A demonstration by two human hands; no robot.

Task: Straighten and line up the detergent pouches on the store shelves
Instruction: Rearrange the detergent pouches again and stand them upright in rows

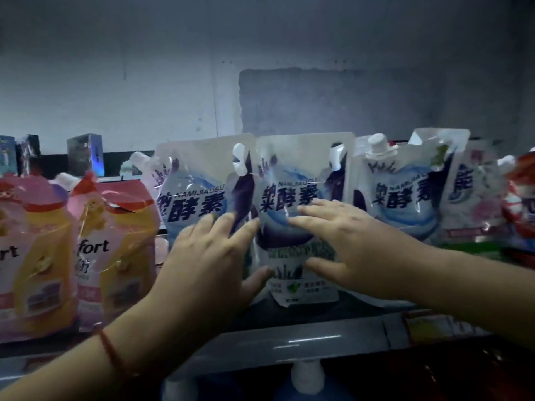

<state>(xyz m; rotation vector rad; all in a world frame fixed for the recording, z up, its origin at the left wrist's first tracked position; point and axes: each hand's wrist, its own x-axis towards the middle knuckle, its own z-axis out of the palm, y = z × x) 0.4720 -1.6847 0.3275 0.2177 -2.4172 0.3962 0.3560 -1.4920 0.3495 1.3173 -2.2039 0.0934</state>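
Three white-and-blue detergent pouches stand upright in a row on the shelf (289, 340). My left hand (211, 256) lies flat with fingers spread over the lower part of the left pouch (197, 183), its thumb touching the middle pouch (298, 175). My right hand (344, 241) rests with fingers spread on the front of the middle pouch. The right pouch (402, 192) stands untouched beside it. Neither hand grips anything.
Two pink-and-yellow pouches (113, 250) stand at the left. A white-and-pink pouch (474, 192) and a red pack (521, 198) stand at the right. Small boxes (84, 154) sit at the back left. A white bottle cap (307, 377) shows on the shelf below.
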